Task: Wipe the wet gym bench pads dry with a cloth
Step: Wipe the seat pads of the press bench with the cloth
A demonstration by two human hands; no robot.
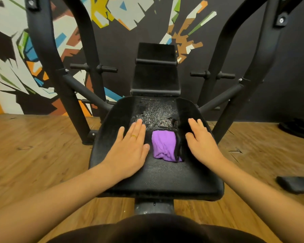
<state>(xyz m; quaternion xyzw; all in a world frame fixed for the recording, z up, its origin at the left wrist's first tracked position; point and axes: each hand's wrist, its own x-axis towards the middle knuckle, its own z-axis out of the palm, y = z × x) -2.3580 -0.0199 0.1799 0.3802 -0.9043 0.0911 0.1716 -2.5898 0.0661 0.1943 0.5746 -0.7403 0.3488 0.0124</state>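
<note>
Purple cloth (165,146) lies on wet seat pad (158,174) between flat hands.

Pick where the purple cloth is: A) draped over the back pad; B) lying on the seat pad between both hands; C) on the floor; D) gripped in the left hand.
B: the purple cloth lies on the seat pad, with the left hand and right hand flat either side.
</note>
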